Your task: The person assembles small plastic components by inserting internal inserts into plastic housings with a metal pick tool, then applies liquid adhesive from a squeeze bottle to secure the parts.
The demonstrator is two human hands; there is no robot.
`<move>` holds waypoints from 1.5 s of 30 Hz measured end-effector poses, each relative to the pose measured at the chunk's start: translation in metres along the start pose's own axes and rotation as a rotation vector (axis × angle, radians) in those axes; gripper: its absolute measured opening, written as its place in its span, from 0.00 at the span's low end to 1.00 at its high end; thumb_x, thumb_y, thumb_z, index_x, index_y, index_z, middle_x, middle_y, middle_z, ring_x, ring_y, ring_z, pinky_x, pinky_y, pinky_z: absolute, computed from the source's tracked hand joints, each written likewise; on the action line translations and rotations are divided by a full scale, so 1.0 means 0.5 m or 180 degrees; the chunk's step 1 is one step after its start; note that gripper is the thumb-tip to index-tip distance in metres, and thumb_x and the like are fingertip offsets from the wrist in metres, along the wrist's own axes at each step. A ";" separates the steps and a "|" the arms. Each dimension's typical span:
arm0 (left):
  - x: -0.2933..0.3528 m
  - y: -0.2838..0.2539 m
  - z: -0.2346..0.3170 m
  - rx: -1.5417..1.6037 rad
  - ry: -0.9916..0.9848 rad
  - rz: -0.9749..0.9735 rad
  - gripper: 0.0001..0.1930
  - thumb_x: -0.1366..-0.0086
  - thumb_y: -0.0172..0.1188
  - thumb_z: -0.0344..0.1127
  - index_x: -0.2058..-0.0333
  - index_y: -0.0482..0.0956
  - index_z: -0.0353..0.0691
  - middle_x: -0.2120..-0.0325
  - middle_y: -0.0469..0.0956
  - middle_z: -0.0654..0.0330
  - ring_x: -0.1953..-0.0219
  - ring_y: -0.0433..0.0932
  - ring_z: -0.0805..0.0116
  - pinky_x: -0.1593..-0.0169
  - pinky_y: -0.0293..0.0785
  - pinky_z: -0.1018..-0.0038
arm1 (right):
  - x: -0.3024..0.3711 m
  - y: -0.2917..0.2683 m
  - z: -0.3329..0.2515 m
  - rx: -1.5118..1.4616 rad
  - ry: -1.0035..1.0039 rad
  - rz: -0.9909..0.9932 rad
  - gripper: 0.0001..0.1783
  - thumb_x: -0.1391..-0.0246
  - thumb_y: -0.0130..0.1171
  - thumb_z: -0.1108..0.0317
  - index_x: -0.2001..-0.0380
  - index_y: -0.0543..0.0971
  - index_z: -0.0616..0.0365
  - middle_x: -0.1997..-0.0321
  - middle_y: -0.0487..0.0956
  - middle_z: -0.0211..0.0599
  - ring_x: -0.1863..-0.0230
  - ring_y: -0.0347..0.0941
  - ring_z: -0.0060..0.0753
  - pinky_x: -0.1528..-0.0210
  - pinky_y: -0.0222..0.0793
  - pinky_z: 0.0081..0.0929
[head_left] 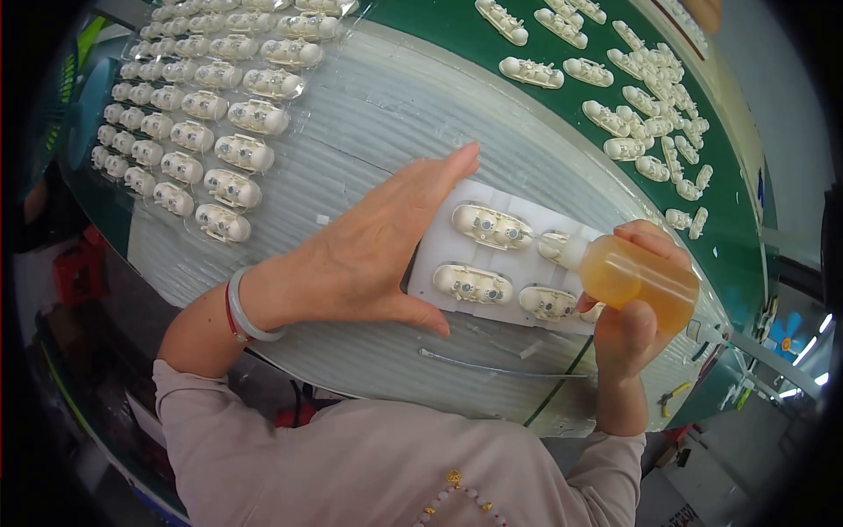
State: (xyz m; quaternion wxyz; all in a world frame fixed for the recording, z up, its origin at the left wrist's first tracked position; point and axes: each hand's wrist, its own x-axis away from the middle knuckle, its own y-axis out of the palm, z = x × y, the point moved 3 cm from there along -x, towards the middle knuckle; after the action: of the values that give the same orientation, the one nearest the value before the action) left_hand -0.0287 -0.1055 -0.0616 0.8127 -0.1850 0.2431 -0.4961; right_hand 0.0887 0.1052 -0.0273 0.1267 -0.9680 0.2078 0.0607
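Five cream-white oval parts (472,284) can be seen in a white tray (436,249), which is set at a slant on the work table (360,97), in front of the person's chest. An amber squeeze bottle (650,281) is gripped by the right hand (634,332), with the fingers and thumb wrapped round its sides. The bottle is tipped nearly flat, and its pale nozzle (575,253) is pointed leftward, at the upper part in the middle of the tray. Whether that part is touched by the tip cannot be told. The lower right part is mostly covered by the right hand.

Nothing is gripped by the left hand (378,233); it is held open around the tray's left end, with the thumb and fingers spread wide. Its wrist is ringed by a pale bangle (237,307).

Below the tray, a thin clear tube (500,367) is laid on the table. Many similar parts are lined up in rows (246,153) at the upper left, and others are scattered in a loose heap (650,101) on a green surface (562,110) at the upper right.
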 end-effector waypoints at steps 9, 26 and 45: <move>-0.002 -0.003 -0.003 0.0127 0.0017 -0.0036 0.62 0.63 0.75 0.42 0.37 0.39 0.33 0.40 0.55 0.43 0.38 0.54 0.44 0.37 0.50 0.58 | -0.007 0.040 -0.021 0.0643 -0.1114 -0.0436 0.30 0.63 0.71 0.62 0.59 0.69 0.66 0.60 0.73 0.50 0.60 0.72 0.35 0.60 0.72 0.26; 0.004 -0.002 -0.005 0.0039 0.0116 0.0105 0.59 0.63 0.74 0.40 0.39 0.43 0.30 0.42 0.57 0.43 0.41 0.58 0.45 0.38 0.54 0.60 | -0.003 0.054 -0.016 0.1083 -0.1096 -0.0404 0.28 0.47 0.54 0.50 0.57 0.67 0.66 0.62 0.69 0.48 0.74 0.73 0.31 0.84 0.71 0.18; 0.003 -0.002 -0.005 0.0015 0.0161 0.0160 0.58 0.63 0.73 0.40 0.39 0.43 0.29 0.43 0.58 0.43 0.43 0.60 0.45 0.39 0.56 0.61 | -0.001 0.060 -0.013 0.1121 -0.1205 -0.0420 0.27 0.46 0.52 0.52 0.56 0.67 0.68 0.62 0.69 0.49 0.79 0.72 0.28 0.86 0.69 0.17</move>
State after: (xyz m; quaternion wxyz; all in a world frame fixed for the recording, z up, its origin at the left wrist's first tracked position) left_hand -0.0302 -0.1075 -0.0634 0.8190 -0.1642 0.2670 -0.4806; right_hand 0.0761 0.0774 -0.0277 0.3335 -0.9139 0.1243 0.1953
